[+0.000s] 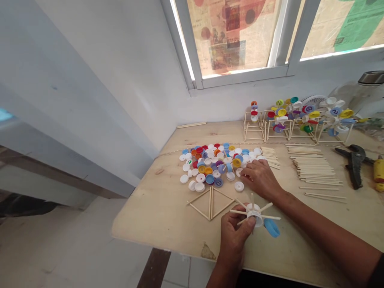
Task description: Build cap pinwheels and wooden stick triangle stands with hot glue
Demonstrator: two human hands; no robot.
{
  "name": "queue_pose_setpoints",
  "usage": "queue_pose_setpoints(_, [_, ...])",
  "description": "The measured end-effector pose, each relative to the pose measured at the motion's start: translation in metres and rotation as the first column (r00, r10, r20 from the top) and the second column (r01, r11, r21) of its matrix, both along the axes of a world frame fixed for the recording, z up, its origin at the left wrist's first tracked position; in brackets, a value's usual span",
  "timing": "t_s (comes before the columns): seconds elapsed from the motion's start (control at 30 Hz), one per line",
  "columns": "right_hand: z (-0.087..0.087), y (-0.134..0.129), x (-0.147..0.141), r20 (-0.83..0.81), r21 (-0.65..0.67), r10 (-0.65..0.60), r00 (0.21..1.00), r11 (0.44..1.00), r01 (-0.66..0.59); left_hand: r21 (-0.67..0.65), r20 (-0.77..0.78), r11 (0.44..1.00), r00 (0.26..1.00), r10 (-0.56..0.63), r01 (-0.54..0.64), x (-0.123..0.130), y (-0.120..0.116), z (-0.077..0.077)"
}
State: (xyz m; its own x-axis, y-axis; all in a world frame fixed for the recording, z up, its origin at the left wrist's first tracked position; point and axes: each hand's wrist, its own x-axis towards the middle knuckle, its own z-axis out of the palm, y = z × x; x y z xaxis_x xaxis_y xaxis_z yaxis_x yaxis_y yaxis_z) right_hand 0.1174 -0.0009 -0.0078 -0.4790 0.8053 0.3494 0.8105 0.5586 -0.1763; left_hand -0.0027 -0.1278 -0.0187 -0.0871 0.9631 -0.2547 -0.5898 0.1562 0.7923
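My left hand [235,232] is closed on a spoked wheel [255,219], made of white bottle caps with thin wooden sticks radiating out. One blue bottle cap [271,227] sits at the lower right of this wheel. Over the right edge of the cap pile [207,170], my right hand [259,178] has its fingers curled down around a white bottle cap [239,172]; part of the fingertips is hidden. Another white cap [239,186] lies just below that hand. Two triangles of sticks [211,204] lie side by side between the pile and my left hand.
Finished-looking wheels on stick frames [279,120] stand along the wall. Bundles of sticks [315,166] lie to the right, with a black clamp-like tool [355,164] and a yellow tool [378,173] beyond. A twisted cord [216,144] crosses the table [144,216]. A jar [370,92] stands far right.
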Motion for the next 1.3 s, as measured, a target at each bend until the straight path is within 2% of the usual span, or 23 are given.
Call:
queue_pose_setpoints(0.17, [0.003, -0.008, -0.002, -0.111, -0.078, 0.081, 0.991, 0.993, -0.090, 0.032, 0.044, 0.999, 0.999, -0.026, 0.025, -0.001, 0.001, -0.002])
queue_pose_setpoints(0.33, [-0.001, -0.010, -0.008, -0.139, -0.116, 0.147, 0.979, 0.980, -0.164, 0.030, 0.048, 0.999, 0.999, -0.020, 0.018, -0.001, 0.000, -0.002])
queue_pose_setpoints(0.53, [-0.003, -0.010, -0.004, -0.120, -0.104, 0.103, 0.987, 0.988, -0.116, 0.014, 0.044, 1.000, 0.999, -0.017, 0.016, -0.001, 0.000, -0.002])
queue_pose_setpoints(0.67, [-0.001, -0.012, -0.011, -0.049, -0.072, 0.096, 0.994, 0.992, -0.099, 0.027, 0.055, 0.999, 0.997, -0.045, 0.044, -0.002, 0.001, -0.002])
queue_pose_setpoints(0.77, [0.000, -0.014, -0.014, -0.003, -0.056, 0.116, 0.993, 0.992, -0.116, 0.055, 0.046, 0.997, 0.997, -0.057, 0.055, -0.002, 0.001, -0.001])
queue_pose_setpoints(1.1, [-0.001, -0.017, -0.012, -0.046, -0.027, 0.175, 0.983, 0.984, -0.176, 0.026, 0.038, 0.999, 0.998, -0.048, 0.047, -0.001, 0.000, 0.001])
queue_pose_setpoints(1.17, [-0.001, -0.017, -0.012, -0.068, -0.033, 0.156, 0.985, 0.987, -0.158, 0.021, 0.033, 0.999, 0.998, -0.045, 0.044, -0.001, 0.000, 0.000])
queue_pose_setpoints(1.3, [-0.001, -0.017, -0.015, -0.053, -0.037, 0.031, 0.998, 0.999, -0.033, 0.021, 0.024, 0.998, 0.998, -0.053, 0.052, -0.002, 0.001, -0.002])
